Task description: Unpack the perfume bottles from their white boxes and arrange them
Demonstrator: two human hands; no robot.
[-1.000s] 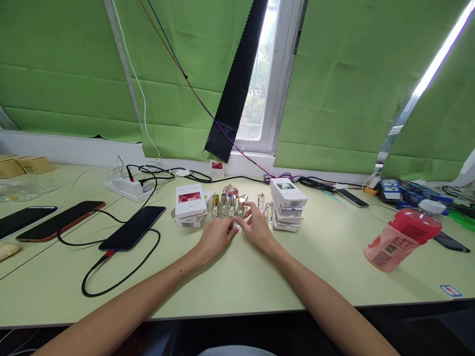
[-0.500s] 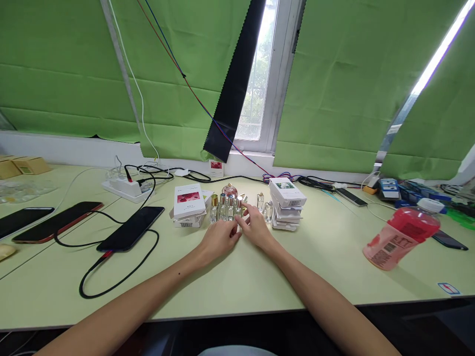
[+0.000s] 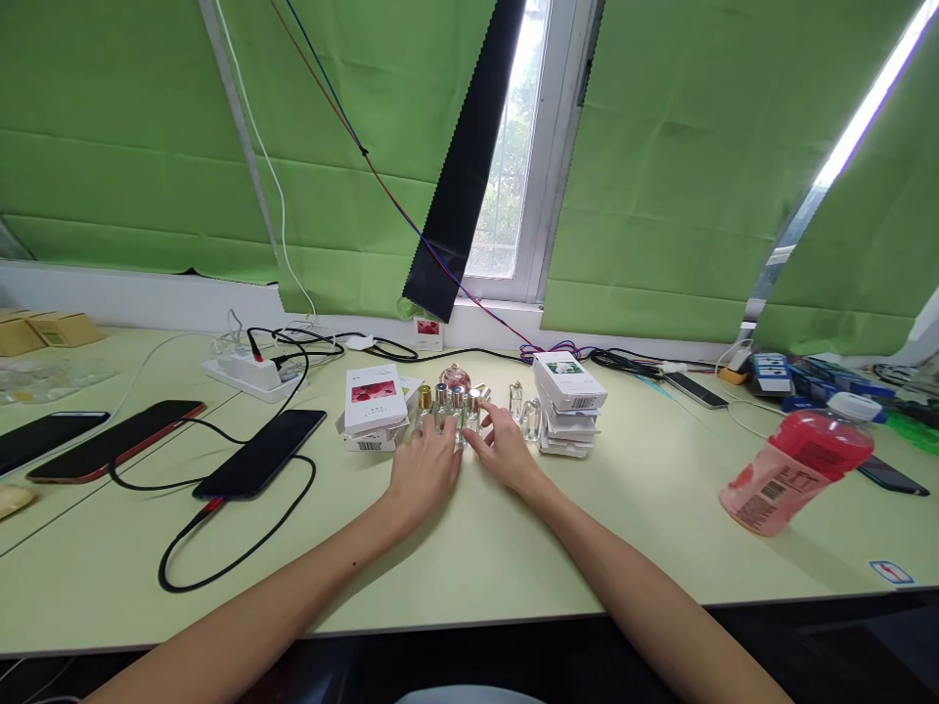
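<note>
A tight row of small clear glass bottles [image 3: 457, 401] with silver caps stands mid-table, with a gold-capped bottle [image 3: 424, 397] at its left end. My left hand [image 3: 425, 469] lies open over the front of the row, its fingers stretched toward the bottles and partly hiding them. At the row's right end, my right hand [image 3: 508, 450] is open, thumb and fingers apart beside a bottle [image 3: 473, 406]. Whether either hand touches glass is hard to make out. Behind the row is a round reddish bottle [image 3: 455, 375]. Two clear bottles, one being a rounded bottle [image 3: 531, 420], stand right of my right hand.
White boxes [image 3: 374, 399] are stacked left of the bottles, and another box stack [image 3: 568, 381] rises on the right. A phone [image 3: 260, 455] with a looping black cable lies left. A red drink bottle [image 3: 796, 464] stands right. Cables and a power strip [image 3: 253, 374] run along the back.
My left hand has moved slightly left, away from my right hand, and its fingers have stretched forward over the bottles. My right hand has stayed nearly in place.
</note>
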